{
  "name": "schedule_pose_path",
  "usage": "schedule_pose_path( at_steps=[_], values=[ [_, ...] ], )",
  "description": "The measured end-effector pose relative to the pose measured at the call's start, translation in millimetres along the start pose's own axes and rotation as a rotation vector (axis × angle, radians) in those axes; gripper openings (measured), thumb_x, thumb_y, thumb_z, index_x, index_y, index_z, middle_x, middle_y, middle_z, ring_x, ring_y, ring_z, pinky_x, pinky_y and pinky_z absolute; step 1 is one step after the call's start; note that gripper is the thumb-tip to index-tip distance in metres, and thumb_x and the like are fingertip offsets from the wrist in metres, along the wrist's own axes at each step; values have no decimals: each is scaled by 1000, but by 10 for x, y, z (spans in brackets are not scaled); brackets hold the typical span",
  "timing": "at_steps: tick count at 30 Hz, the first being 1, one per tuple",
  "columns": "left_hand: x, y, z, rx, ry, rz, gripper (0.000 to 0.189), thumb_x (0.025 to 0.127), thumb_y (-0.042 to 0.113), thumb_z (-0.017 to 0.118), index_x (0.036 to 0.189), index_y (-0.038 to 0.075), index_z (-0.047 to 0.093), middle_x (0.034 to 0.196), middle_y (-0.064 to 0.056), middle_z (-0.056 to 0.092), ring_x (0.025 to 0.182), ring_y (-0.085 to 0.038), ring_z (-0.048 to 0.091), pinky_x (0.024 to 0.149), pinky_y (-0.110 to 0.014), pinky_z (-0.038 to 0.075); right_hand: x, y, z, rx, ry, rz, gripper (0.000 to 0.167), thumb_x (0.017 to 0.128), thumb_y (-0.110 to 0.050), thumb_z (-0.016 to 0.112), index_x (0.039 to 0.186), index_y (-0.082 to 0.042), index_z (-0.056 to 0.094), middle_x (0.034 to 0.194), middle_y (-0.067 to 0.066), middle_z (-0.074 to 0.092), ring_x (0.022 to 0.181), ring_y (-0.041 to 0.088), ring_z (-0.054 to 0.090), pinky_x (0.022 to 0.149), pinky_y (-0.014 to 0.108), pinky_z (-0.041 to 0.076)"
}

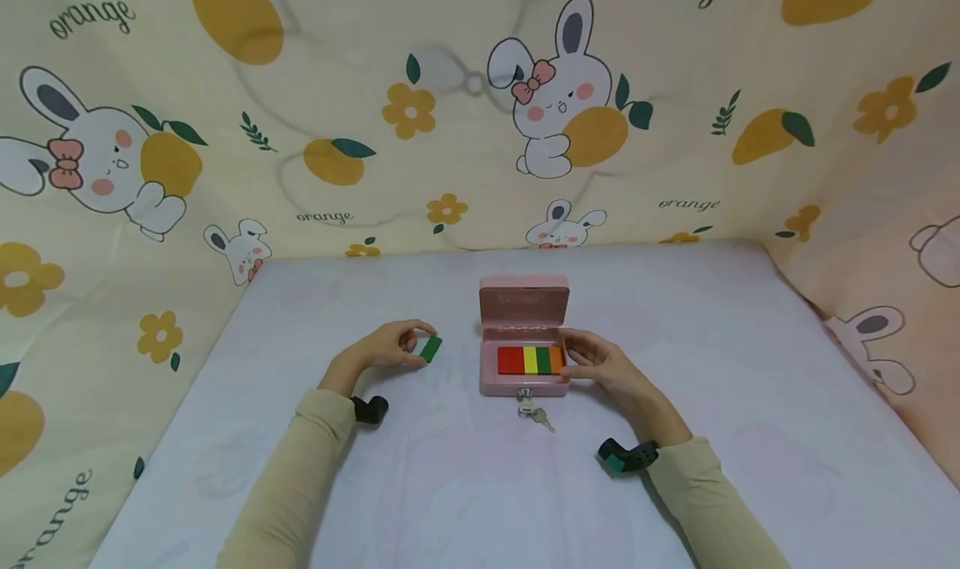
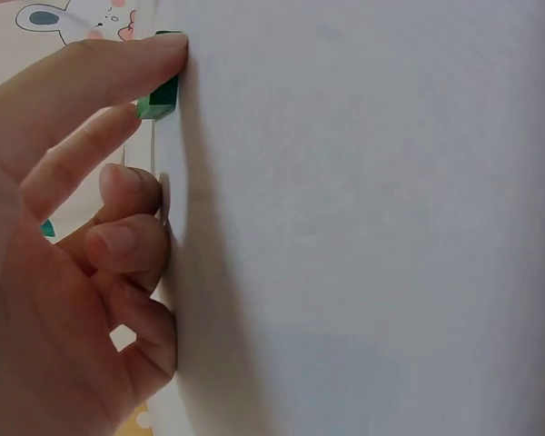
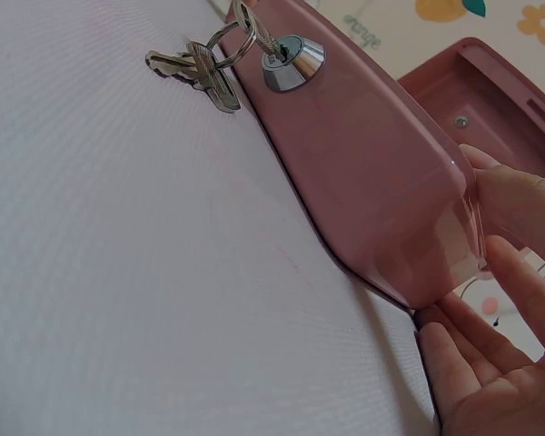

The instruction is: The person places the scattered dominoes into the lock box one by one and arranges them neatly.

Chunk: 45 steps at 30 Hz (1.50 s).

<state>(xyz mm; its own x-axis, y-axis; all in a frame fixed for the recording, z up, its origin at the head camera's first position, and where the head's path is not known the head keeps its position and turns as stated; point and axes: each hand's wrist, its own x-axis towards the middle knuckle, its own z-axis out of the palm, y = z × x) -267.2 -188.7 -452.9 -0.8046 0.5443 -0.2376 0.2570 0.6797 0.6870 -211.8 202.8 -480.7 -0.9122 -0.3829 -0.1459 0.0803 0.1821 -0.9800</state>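
Note:
A pink metal cash box (image 1: 487,383) stands on the table with its lid (image 1: 524,305) raised. Inside it a row of coloured blocks (image 1: 530,361) runs red, yellow, green and orange. My left hand (image 1: 384,344), left of the box, pinches a green block (image 1: 431,349) between thumb and fingertip, close over the table. The other fingers of that hand are curled, as the left wrist view shows. At the box's right side my right hand (image 1: 606,367) grips the wall, one digit over the rim and the other fingers against the outside.
Keys (image 3: 200,73) on a ring hang from the lock (image 3: 293,64) in the box's front. A white cloth (image 1: 450,486) covers the table. Behind and at the sides hangs a curtain (image 1: 465,161) printed with rabbits and oranges. Each wrist wears a black strap (image 1: 628,455).

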Motion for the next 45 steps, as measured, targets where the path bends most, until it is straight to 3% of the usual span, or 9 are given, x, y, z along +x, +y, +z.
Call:
schedule_pose_path(
  at_steps=[8,20,27,36,41,45],
  values=[
    [-12,-3,17,9,29,-5,47,83,19,74,125,7,59,74,3,45,69,-10,41,67,-24,35,5,14,-12,-15,-9,-25,67,89,-10,66,147,-5,35,155,21,33,147,40,27,114,44,26],
    [-41,56,66,-17,135,-33,46,81,19,76,123,5,60,74,-2,47,70,-13,43,66,-25,37,-3,17,27,-4,6,2,67,88,-12,68,147,-9,37,155,17,34,147,39,26,117,53,24],
    [-45,69,107,47,170,-81,47,81,23,77,123,10,61,74,2,49,69,-12,44,66,-25,37,-3,13,18,-8,5,13,68,87,-12,68,147,-8,37,155,17,34,147,37,27,116,48,25],
    [-73,126,130,67,254,-87,48,79,27,79,122,13,62,73,2,50,65,-11,43,62,-25,35,7,8,25,-6,0,6,68,88,-12,68,148,-9,35,156,17,34,147,38,27,115,48,26],
    [-76,192,152,34,281,-77,49,77,27,80,121,13,63,73,0,51,66,-12,44,61,-25,36,9,16,30,0,-3,-3,67,88,-10,68,147,-8,36,155,17,34,147,38,27,115,48,26],
    [-80,268,159,28,281,-91,50,76,28,81,121,14,63,75,-2,52,68,-12,45,61,-25,36,2,11,8,-4,-18,-31,67,88,-9,67,147,-5,35,155,19,33,147,39,26,114,41,27]
  ],
)
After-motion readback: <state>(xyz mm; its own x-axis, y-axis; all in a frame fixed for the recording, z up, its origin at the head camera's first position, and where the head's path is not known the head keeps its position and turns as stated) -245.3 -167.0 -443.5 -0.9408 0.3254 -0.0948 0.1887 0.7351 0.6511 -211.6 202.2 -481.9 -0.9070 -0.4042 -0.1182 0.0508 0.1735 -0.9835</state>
